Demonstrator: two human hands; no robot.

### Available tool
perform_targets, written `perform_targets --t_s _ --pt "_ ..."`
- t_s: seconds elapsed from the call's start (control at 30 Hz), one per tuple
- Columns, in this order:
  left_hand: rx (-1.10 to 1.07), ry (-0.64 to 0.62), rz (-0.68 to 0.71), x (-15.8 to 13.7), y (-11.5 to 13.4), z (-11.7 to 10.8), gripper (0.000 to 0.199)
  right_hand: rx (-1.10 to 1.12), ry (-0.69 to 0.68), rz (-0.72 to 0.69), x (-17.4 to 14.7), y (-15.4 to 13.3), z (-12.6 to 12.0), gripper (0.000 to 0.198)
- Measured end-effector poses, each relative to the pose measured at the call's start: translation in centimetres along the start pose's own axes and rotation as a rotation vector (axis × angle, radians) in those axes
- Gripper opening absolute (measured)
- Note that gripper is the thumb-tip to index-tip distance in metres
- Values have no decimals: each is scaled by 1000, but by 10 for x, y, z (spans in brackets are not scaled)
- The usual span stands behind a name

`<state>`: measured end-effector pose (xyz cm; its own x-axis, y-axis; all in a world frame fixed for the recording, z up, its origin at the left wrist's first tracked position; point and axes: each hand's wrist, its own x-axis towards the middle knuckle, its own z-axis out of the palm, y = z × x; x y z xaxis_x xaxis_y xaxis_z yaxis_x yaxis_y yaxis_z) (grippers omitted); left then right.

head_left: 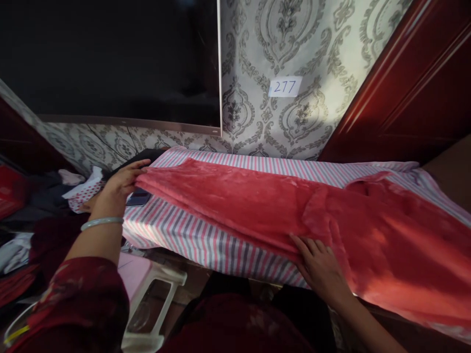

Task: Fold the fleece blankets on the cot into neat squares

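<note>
A red plush garment (235, 196) stretches across a table covered with a striped cloth (184, 225); its narrower, folded part lies to the left and the wider part to the right. At the garment's left end, my left hand (125, 179) is closed on the edge, fingers on top. My right hand (320, 264) grips the near edge around the middle, its fingers over the plush and its thumb by the border. A dark phone-like object (138, 198) lies on the striped cloth beneath my left hand, partly hidden.
Behind the table a large television (110, 63) hangs on the patterned wall, beside a paper label (285, 87) reading 277. A dark red wooden door or panel (408, 83) stands at right. Heaped clothes (44, 230) and a pink-and-white stool (147, 289) are at lower left.
</note>
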<state>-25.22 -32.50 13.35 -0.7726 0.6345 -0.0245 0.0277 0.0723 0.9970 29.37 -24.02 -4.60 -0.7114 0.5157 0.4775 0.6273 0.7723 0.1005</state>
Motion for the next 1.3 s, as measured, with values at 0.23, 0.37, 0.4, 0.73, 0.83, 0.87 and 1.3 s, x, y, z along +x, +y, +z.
perform_targets --t_s 0.23,0.37,0.4,0.73,0.83,0.87,1.3 --pt "-149 36 40 2 18 9 53 10 96 21 1 -3 4 68" --pt "-223 27 61 4 21 12 38 6 110 55 4 -1 10 61" --pt "-230 33 70 5 22 13 34 24 119 69 5 2 11 57" --pt "-28 -152 516 -22 36 26 35 506 318 524 55 79 -42 32" --pt "312 -149 905 -36 50 33 41 587 406 619 80 105 -90 24" --pt "452 -137 1046 -41 55 36 45 603 431 652 87 113 -108 21" --pt "509 256 1391 -73 115 93 15 141 196 765 100 194 -205 20"
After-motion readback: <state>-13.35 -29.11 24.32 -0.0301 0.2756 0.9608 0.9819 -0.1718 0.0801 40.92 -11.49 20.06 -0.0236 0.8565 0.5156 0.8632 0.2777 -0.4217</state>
